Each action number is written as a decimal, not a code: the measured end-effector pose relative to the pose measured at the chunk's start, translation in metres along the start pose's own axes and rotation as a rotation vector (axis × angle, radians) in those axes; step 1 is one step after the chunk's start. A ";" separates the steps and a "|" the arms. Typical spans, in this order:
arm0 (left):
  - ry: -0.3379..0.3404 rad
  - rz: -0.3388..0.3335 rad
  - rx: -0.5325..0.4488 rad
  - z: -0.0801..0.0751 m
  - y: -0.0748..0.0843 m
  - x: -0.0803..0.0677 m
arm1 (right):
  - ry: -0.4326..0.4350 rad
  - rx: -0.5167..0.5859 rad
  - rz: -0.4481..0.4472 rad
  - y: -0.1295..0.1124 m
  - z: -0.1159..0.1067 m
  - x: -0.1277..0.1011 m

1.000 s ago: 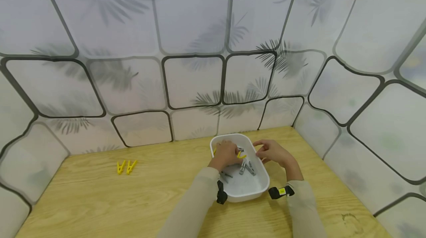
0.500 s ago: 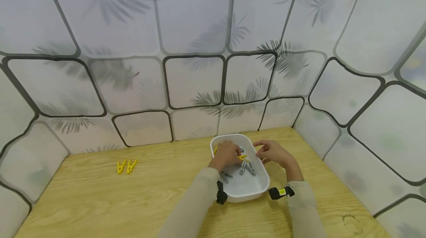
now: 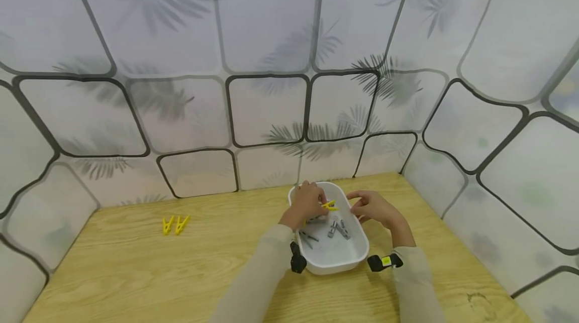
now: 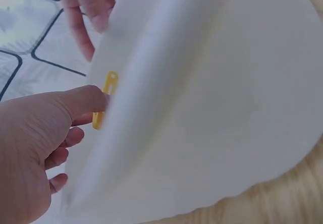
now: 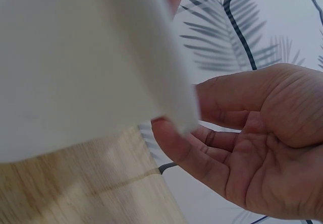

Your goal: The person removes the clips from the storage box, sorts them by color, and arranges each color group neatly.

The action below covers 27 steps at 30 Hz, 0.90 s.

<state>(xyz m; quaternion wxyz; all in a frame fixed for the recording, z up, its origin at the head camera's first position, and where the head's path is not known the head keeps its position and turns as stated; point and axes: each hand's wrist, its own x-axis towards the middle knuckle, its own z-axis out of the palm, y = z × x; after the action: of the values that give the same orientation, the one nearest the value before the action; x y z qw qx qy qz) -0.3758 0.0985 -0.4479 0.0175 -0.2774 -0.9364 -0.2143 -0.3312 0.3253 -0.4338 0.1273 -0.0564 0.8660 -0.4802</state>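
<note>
L hand [image 3: 307,201] pinching ylw clip [image 4: 109,86], higher in view vs earlier, R hand [image 3: 375,208] gripping bin [image 3: 333,266]

Beige sleeves [image 3: 258,273], black wrist devices [image 3: 297,259], yellow patch [image 3: 386,261] on right one

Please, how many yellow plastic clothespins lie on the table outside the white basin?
2. One yellow plastic clothespin and, to its right, a second clothespin lie on the left part of the pale wooden table. The beige fabric sleeves may hide more.
</note>
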 end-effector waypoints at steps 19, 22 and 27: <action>0.260 0.074 -0.127 -0.039 -0.023 -0.028 | 0.005 -0.018 -0.014 -0.003 0.001 0.001; 0.292 0.066 -0.157 -0.048 -0.029 -0.035 | 0.000 -0.020 -0.019 -0.004 0.001 0.000; 0.362 0.055 -0.196 -0.060 -0.041 -0.048 | -0.006 -0.018 -0.017 -0.005 0.000 -0.002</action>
<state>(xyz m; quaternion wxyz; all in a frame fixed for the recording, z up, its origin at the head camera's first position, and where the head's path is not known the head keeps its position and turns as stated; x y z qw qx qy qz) -0.3620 0.0185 -0.4166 0.1641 -0.2600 -0.8848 -0.3502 -0.3295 0.3226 -0.4295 0.1253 -0.0662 0.8693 -0.4735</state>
